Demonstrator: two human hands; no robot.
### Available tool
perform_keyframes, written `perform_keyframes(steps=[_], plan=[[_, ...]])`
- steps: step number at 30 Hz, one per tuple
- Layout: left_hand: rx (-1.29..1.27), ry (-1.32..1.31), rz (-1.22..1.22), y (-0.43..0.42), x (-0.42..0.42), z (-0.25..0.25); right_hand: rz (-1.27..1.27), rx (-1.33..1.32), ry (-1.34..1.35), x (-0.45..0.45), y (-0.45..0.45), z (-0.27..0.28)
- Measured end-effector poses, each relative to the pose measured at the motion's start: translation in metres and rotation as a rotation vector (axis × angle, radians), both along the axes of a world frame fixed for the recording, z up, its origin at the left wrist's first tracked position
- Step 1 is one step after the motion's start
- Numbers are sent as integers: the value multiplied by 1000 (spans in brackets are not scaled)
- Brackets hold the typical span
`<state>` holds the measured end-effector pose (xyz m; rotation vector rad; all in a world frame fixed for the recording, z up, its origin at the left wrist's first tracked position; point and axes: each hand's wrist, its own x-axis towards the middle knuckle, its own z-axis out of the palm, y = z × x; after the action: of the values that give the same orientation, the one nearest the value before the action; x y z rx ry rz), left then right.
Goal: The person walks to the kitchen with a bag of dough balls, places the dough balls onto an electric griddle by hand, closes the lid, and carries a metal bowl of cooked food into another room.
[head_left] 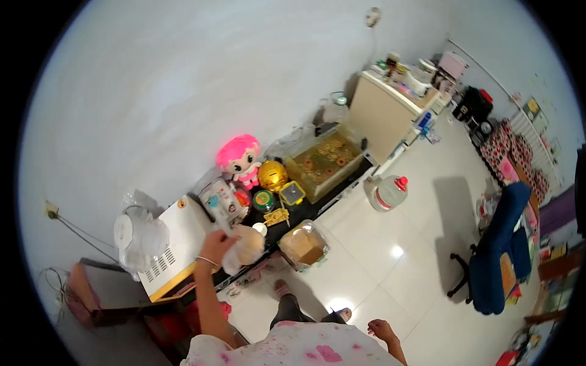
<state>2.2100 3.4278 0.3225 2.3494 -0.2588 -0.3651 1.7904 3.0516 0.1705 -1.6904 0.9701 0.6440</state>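
Observation:
My left hand (217,249) is closed on the top of a clear plastic bag (249,245) with something pale tan inside. The bag hangs at the front edge of a low black cabinet top, beside a small white round object (260,229). Behind it are a white printed package (223,201), a green-lidded jar (264,201) and a yellow patterned piece (276,217). Low on the right, over the floor, my right hand (382,331) hangs with loosely bent fingers and holds nothing.
A pink-haired doll (241,160), a golden round figure (273,175) and a murky glass tank (323,161) line the cabinet. On the floor stand a plastic-lined box (304,244), a red-capped water jug (389,193) and a blue office chair (497,256). A white appliance (177,244) is left.

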Motion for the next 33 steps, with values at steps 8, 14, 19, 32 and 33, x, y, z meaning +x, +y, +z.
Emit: perform_keyframes(steps=[8, 14, 19, 32, 33], plan=[[58, 179, -790, -274, -163, -34, -108, -220, -339, -92, -43, 3], [34, 182, -1397, -449, -333, -17, -896, -188, -785, -150, -82, 102], [-31, 145, -1615, -530, -455, -27, -918, -541, -695, -211, -113, 143], [-247, 795, -1874, -688, -665, -85, -1462, -808, -460, -366, -217, 98], [-295, 867, -1879, -704, -686, -96, -1545, -757, -436, -380, -232, 106]])
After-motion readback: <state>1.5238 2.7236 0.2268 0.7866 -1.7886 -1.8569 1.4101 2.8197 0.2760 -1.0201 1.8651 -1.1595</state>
